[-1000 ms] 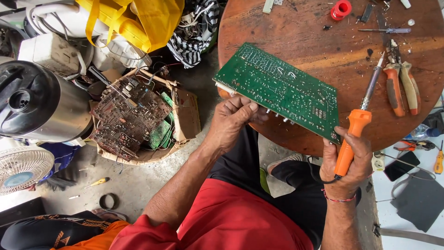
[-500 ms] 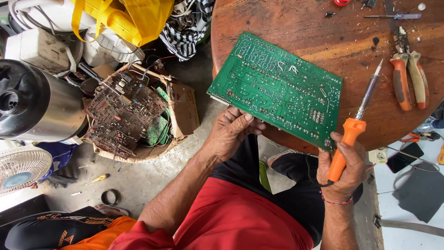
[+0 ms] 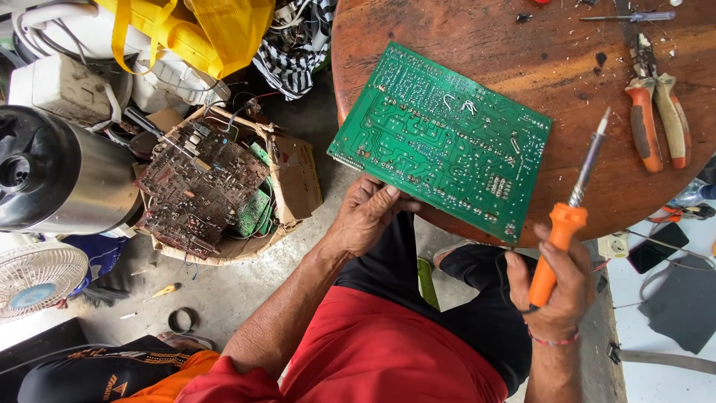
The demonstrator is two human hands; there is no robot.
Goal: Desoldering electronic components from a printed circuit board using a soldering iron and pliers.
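Note:
A green circuit board (image 3: 444,138) lies solder side up, half on the round wooden table (image 3: 492,45), its near corner jutting over the edge. My left hand (image 3: 365,213) grips that board from underneath at its near edge. My right hand (image 3: 556,287) is closed around the orange handle of a soldering iron (image 3: 570,209), whose metal tip points up and away just right of the board, not touching it.
Orange-handled pliers (image 3: 656,112) and a small screwdriver (image 3: 630,16) lie on the table to the right. On the floor at left stand a box of old circuit boards (image 3: 205,190), a steel pot (image 3: 52,175), a fan (image 3: 37,280) and a yellow bag (image 3: 201,26).
The board has shifted a little further onto the table under my left hand. My right hand with the soldering iron keeps its place beside the board.

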